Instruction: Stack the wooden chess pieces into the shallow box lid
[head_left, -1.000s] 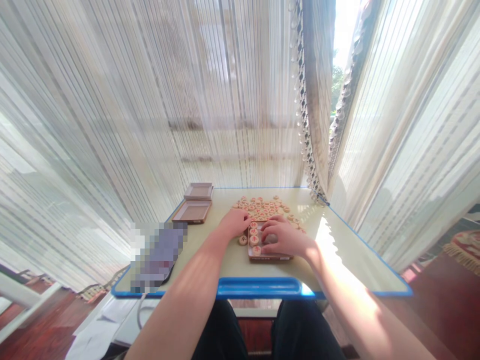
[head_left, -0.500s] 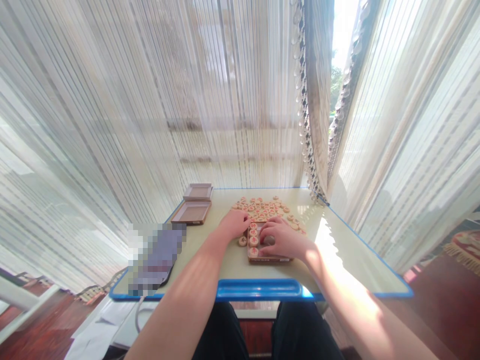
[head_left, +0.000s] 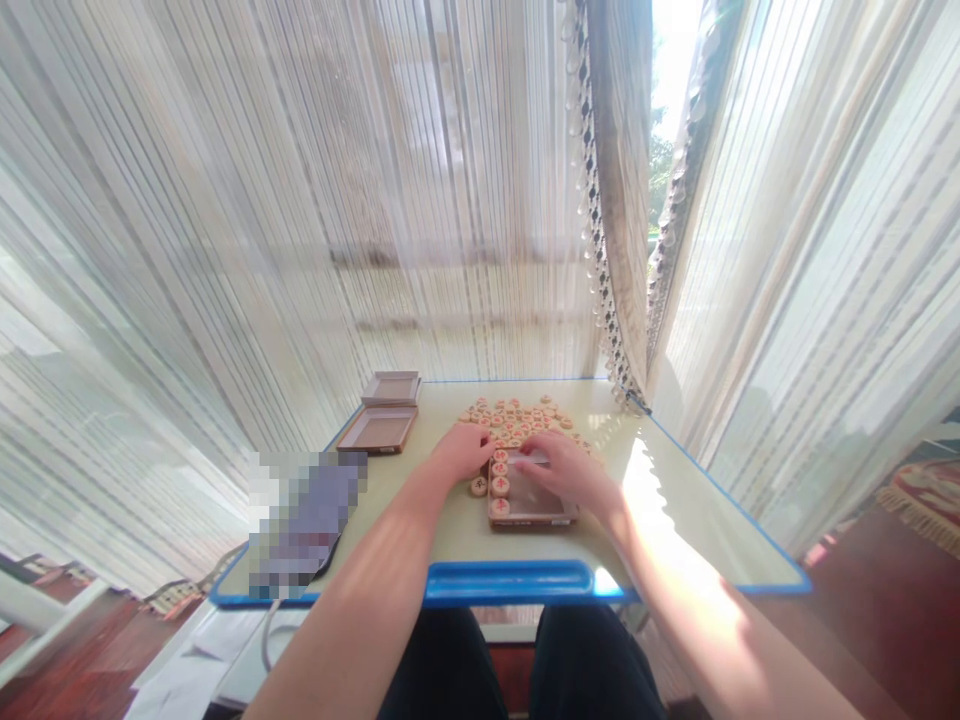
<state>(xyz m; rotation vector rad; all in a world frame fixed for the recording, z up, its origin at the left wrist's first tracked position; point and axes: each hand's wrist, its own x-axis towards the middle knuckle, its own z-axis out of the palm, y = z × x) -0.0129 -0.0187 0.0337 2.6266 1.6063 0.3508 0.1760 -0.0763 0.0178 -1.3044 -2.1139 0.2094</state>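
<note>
A shallow box point(head_left: 541, 502) lies in front of me with a column of round Chinese chess pieces point(head_left: 500, 486) with red characters along its left side. My left hand point(head_left: 461, 452) is at the box's far left corner, its bent fingers closed against the edge; its fingertips are partly hidden. Over the right part of the box hovers my right hand point(head_left: 566, 468), fingers curved and apart, with nothing visible between them. Just left of the box sits a single piece with a dark character point(head_left: 478, 487). Beyond both hands spreads a loose heap of chess pieces point(head_left: 517, 420).
Two shallow trays, a nearer one point(head_left: 379, 430) and a farther one point(head_left: 391, 387), lie at the table's far left. A blurred-out device point(head_left: 311, 525) with a cable is at the left edge. The table point(head_left: 675, 540) has a blue rim; sheer curtains point(head_left: 465, 200) hang behind it.
My right hand has lifted away from the column of pieces, its fingers drawing back toward the far side of the box. My left hand stays at the corner. The view has shifted slightly.
</note>
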